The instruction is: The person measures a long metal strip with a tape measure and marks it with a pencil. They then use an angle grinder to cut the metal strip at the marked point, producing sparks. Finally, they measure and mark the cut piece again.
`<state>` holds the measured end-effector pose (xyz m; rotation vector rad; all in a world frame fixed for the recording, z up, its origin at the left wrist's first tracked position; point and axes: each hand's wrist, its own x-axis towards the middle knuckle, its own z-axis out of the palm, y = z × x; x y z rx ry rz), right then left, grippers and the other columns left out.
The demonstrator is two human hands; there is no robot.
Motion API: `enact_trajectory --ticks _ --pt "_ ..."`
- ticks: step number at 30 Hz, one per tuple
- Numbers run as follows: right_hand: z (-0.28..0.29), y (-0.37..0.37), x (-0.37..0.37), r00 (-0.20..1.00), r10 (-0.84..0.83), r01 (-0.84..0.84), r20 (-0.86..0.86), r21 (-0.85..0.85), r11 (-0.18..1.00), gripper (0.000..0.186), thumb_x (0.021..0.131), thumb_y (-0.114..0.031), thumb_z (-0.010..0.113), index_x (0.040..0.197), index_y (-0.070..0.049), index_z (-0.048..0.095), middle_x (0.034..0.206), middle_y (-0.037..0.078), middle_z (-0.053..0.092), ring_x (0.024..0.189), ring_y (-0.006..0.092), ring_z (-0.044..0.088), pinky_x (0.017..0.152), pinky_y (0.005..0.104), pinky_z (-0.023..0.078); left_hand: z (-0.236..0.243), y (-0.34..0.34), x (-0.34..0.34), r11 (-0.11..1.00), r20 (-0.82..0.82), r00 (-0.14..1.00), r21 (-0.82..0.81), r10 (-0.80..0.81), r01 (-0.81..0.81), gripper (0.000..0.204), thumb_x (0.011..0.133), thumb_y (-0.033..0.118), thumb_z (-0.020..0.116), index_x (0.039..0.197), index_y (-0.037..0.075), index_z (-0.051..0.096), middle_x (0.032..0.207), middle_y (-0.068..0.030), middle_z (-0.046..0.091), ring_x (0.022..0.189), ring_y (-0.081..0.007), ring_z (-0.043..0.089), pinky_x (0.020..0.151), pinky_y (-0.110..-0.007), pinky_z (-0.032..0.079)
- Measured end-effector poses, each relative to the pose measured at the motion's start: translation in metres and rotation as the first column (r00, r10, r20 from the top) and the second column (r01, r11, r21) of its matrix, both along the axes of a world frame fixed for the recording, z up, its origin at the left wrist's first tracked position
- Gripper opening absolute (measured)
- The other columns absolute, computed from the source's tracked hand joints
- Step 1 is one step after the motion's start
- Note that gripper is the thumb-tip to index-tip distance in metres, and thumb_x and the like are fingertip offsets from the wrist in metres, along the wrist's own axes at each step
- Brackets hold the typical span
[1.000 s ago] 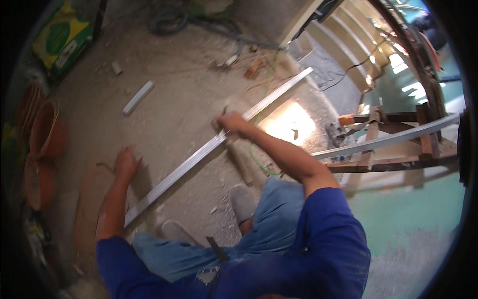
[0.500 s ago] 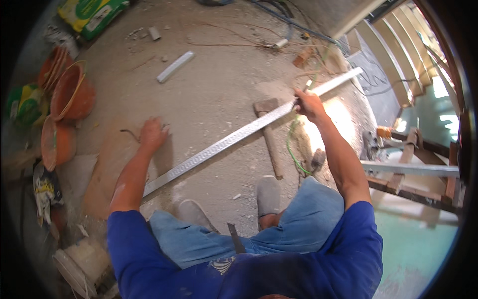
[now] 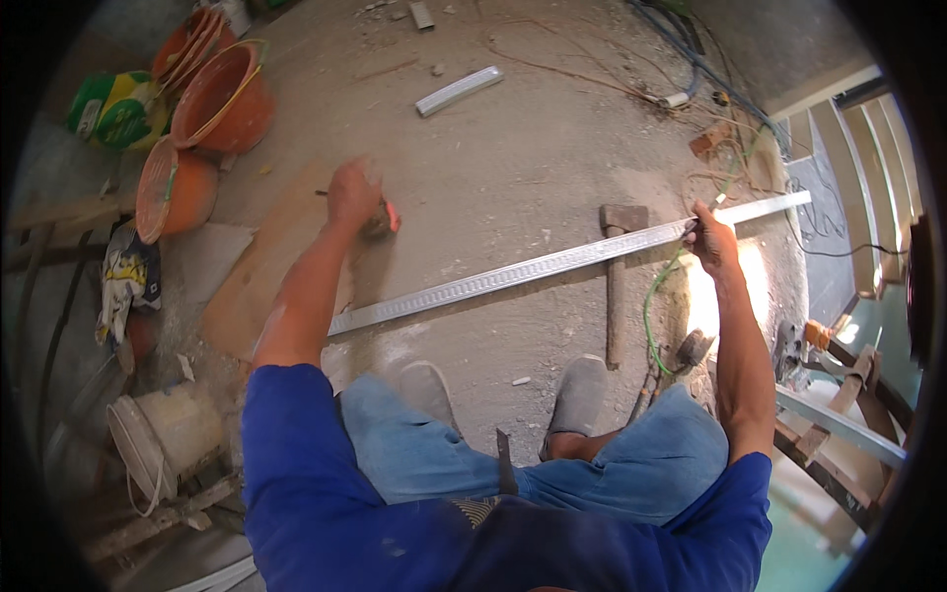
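My right hand (image 3: 712, 242) is closed at the edge of a long perforated metal channel (image 3: 523, 272), toward its right end. That strip slants across the floor in front of my feet, and its left end passes close to my left forearm. Beyond that left end, my left hand (image 3: 355, 195) is closed round a small dark and red tool (image 3: 391, 216), mostly hidden by the fingers and blurred, so its kind is unclear. A sledgehammer (image 3: 616, 296) with a wooden handle lies under the strip, left of my right hand. A green cord (image 3: 651, 306) runs beside my right hand.
Orange buckets (image 3: 225, 99) stand at the far left, near a cardboard sheet (image 3: 271, 266). A short metal channel piece (image 3: 459, 91) lies farther out. Cables (image 3: 691, 69) cross the far right floor. Wooden framing (image 3: 838, 405) stands at the right, a dirty white bucket (image 3: 178, 439) at the near left.
The view has turned, so the floor things appear shifted to the right. The red part of the tool in my left hand now shows. My right hand stays on the channel.
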<state>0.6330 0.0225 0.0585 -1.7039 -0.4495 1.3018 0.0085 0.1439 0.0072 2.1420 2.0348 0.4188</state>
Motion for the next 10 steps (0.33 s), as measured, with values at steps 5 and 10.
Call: enact_trajectory --ticks 5,10 --pt "0.011 0.003 -0.006 0.999 -0.017 0.017 0.042 -0.005 1.0 0.027 0.095 -0.031 0.07 0.087 -0.01 0.057 0.068 0.004 0.061 0.053 0.0123 0.056 0.054 0.0305 0.048 0.028 -0.006 -0.025 0.937 0.043 0.939 -0.092 0.343 -0.338 0.039 0.094 0.028 0.063 0.127 0.007 0.064 0.127 -0.0194 0.063 0.118 -0.0353 0.06 0.099 -0.043 0.048" --pt "0.01 0.001 0.005 0.997 0.06 -0.061 0.056 0.006 0.998 0.028 0.096 -0.032 0.07 0.099 -0.01 0.053 0.075 0.005 0.062 0.053 0.0134 0.056 0.056 0.0315 0.05 -0.002 -0.021 -0.058 0.886 -0.088 0.915 -0.231 0.393 -0.402 0.054 0.093 0.031 0.065 0.143 0.014 0.054 0.145 -0.0151 0.054 0.135 -0.0287 0.05 0.113 -0.041 0.038"
